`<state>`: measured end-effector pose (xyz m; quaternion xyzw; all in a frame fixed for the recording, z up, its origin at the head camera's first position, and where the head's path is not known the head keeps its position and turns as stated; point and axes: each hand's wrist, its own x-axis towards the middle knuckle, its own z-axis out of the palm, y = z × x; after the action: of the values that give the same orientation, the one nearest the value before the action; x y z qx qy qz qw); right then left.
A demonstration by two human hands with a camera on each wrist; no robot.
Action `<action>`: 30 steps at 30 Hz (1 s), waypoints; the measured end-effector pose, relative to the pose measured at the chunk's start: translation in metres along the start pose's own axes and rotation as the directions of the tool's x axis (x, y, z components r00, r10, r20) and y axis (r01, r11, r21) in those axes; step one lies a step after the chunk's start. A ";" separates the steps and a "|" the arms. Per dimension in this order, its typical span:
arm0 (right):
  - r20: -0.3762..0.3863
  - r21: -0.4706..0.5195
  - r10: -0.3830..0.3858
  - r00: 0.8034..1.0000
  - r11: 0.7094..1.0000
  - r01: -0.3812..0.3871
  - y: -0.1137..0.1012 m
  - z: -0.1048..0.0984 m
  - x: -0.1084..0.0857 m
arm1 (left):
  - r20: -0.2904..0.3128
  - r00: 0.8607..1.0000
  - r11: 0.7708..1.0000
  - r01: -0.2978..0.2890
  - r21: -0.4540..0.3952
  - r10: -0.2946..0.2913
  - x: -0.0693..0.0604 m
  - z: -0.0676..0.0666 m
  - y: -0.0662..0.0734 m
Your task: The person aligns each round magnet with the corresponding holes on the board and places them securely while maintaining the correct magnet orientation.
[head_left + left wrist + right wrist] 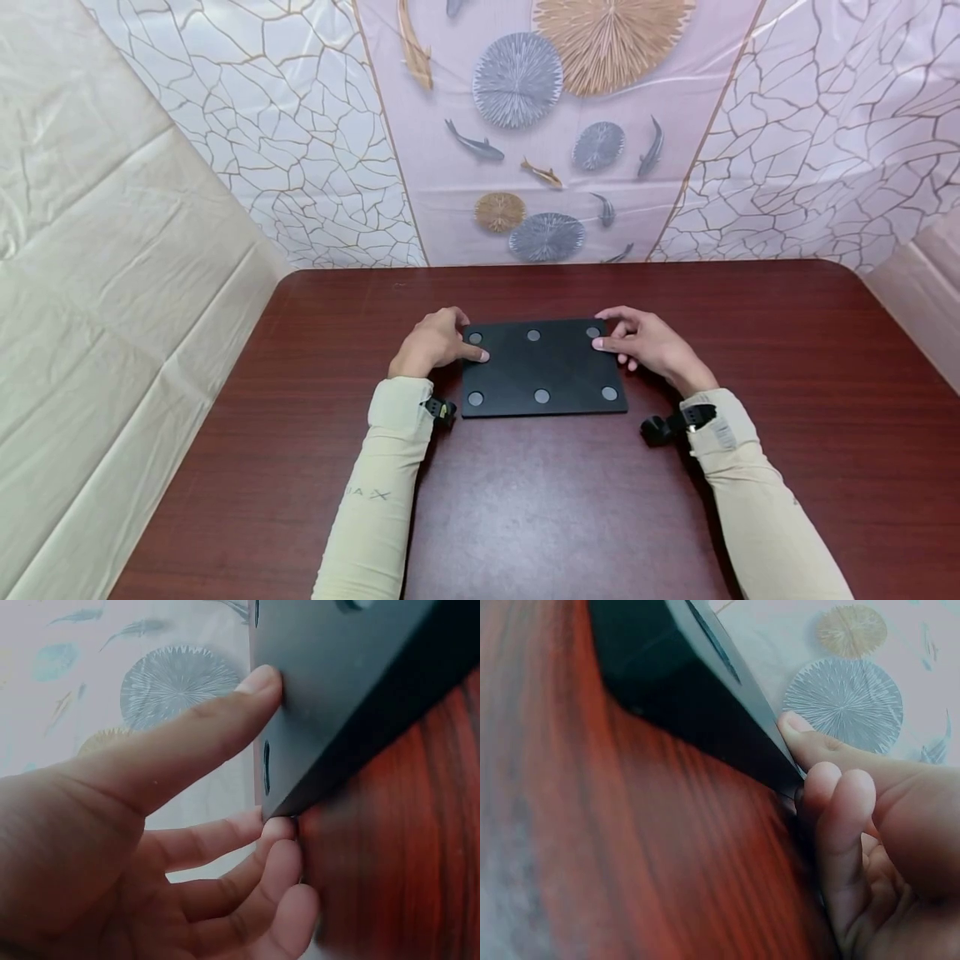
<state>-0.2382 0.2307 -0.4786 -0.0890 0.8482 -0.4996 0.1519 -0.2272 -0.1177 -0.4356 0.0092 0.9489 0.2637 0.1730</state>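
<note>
A flat black rectangular board (542,367) with several round grey spots along its long sides lies level, or nearly so, at the middle of the table. My left hand (433,343) grips its left edge, the thumb on top. In the left wrist view, the other fingers of that left hand (150,847) curl at the board's edge, close to the table. At the far right corner my right hand (654,346) pinches the board between thumb and fingers. The right wrist view shows the board's (682,697) dark side just above the wood; whether it touches everywhere I cannot tell.
The dark red wooden table (540,500) has rounded far corners. Behind it hangs a patterned curtain (540,150) with fish and round shapes, and a pale cloth (112,317) slopes along the left. Small black wrist devices (658,430) sit beside both cuffs.
</note>
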 end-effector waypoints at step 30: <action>-0.051 -0.001 0.034 0.998 0.999 -0.034 0.000 0.002 -0.001 | 0.030 0.995 0.995 -0.099 -0.023 0.100 0.005 0.004 -0.006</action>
<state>-0.2370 0.2295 -0.4792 -0.0619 0.8537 -0.4982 0.1388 -0.2304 -0.1207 -0.4433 0.0588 0.9415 0.2820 0.1746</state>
